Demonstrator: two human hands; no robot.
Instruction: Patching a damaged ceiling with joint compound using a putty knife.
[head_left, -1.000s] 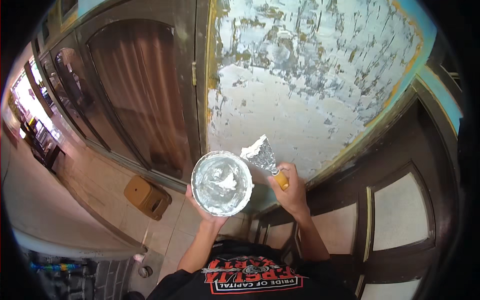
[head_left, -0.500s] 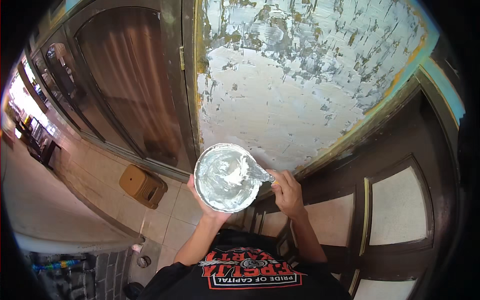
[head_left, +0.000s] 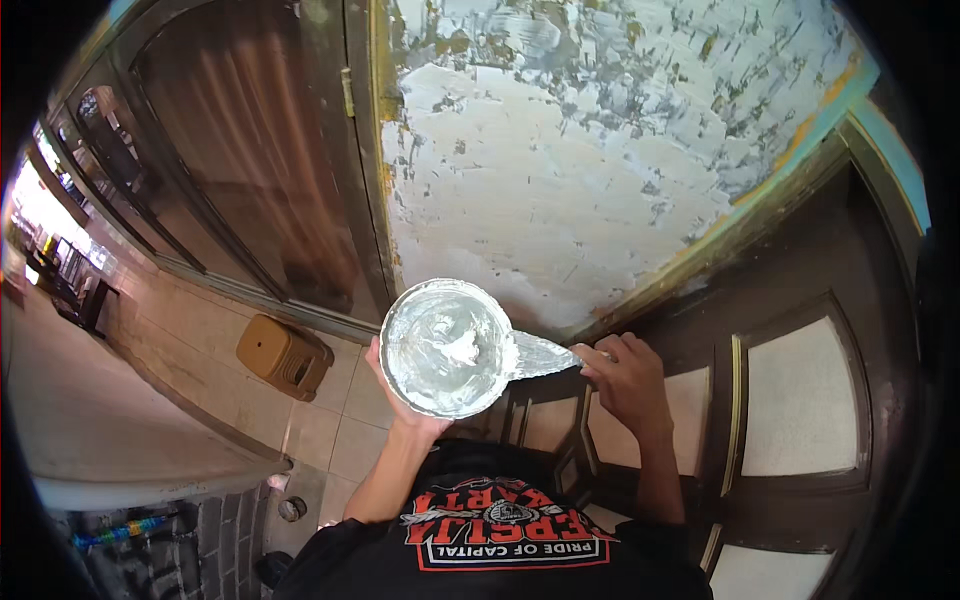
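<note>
**Scraper (head_left: 543, 358) meeting the rim of a paste-smeared bowl (head_left: 388, 330)**

The round bowl is sitting in the left hand (head_left: 403, 412), in front of the person's chest and just below the wall (head_left: 500, 190). Whitish paste (head_left: 460, 348) is coating its inside, with a bright lump lying near the middle. The left fingers are clamping the bowl from its left side and from below, where some are hiding from sight. The scraper's smeared blade is reaching the bowl's right rim and appears to be touching it. The right hand (head_left: 630, 385) is holding the other end, its fingers closing on the handle.

The wall is showing patchy grey and white above and a smoother pale layer lower down. A brown stool (head_left: 285, 357) is standing to the left on the tiled floor (head_left: 350, 440). A brown curtain (head_left: 250, 150) is hanging behind glass at the upper left, and dark woodwork with pale panels (head_left: 800, 400) is filling the right. The person is wearing a black printed shirt (head_left: 500, 560).
</note>
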